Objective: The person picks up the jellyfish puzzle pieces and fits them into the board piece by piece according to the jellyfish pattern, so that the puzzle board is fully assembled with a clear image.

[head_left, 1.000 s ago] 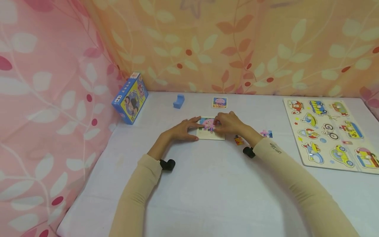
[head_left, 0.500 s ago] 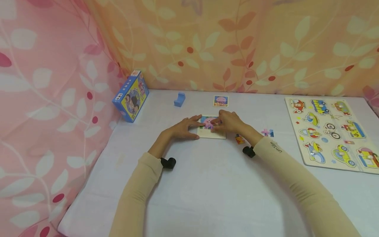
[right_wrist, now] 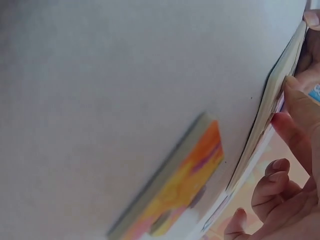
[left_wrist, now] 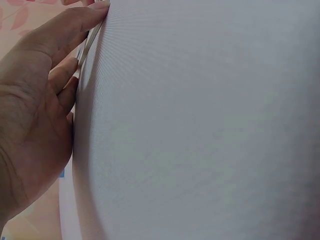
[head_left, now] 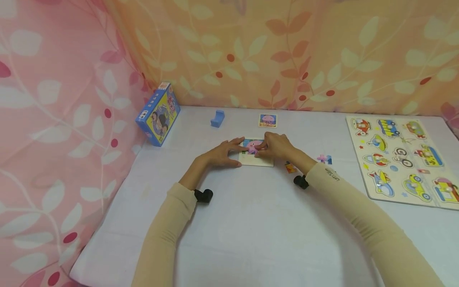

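Curtains point(head_left: 322, 52) (and puzzle board point(head_left: 393, 168)) suggest a play corner.

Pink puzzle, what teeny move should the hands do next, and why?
Maybe the right hand should gently press the pink pieces flat. Its fingertips are on them, and the left hand rests against the board's left side, where it could stop the board sliding. I can't tell whether every piece sits flat.

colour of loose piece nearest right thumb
The piece: mostly orange and yellow, clearest in the right wrist view.
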A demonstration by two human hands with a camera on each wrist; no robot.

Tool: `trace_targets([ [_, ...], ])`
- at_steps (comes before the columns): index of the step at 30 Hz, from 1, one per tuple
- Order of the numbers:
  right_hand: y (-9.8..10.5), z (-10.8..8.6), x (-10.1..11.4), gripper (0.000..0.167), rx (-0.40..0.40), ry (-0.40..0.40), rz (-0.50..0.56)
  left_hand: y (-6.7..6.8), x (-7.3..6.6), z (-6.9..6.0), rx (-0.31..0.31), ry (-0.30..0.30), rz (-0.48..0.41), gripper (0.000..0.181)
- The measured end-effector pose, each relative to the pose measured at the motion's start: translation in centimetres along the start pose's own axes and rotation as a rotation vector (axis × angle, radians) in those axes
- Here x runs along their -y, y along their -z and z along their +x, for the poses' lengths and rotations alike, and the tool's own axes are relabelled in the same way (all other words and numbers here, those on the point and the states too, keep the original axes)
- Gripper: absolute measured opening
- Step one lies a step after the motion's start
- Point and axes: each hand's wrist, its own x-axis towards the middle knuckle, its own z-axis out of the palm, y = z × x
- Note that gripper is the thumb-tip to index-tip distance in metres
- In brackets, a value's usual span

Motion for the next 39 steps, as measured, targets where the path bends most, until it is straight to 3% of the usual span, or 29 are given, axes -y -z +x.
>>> trace_targets([
  [9, 0.4, -0.3, -0.7, 0.044, 0.012, -0.009, 0.003, 0.1, -1.1, 1.1, 0.023, 0.015, 0.002, 0.066],
  [13, 1.3, -0.9, -2.2, 0.044, 0.024, -0.010, 0.100, -0.2, -1.5, 1.9, 0.045, -0.012, 0.006, 0.068],
  [16, 2.8, -1.7, -3.8, 0.043, -0.018, -0.035, 0.160, -0.2, -1.9, 2.4, 0.047, -0.008, 0.009, 0.069],
  [21, 5.5, -4.4, -7.3, 0.038, -0.081, -0.108, 0.142, 0.0, -2.0, 2.6, 0.029, 0.011, 0.019, 0.068],
  [26, 6.9, -7.6, -10.4, 0.038, -0.063, -0.181, 0.132, 0.1, -1.6, 2.1, 0.023, 0.038, 0.045, 0.067],
  [33, 6.9, -11.1, -13.0, 0.040, 0.015, -0.189, 0.096, -0.2, -1.0, 1.4, 0.008, 0.041, 0.044, 0.066],
  [39, 6.5, -13.2, -14.1, 0.038, 0.005, -0.169, 0.025, -0.4, -1.1, 1.4, 0.012, 0.062, 0.021, 0.066],
])
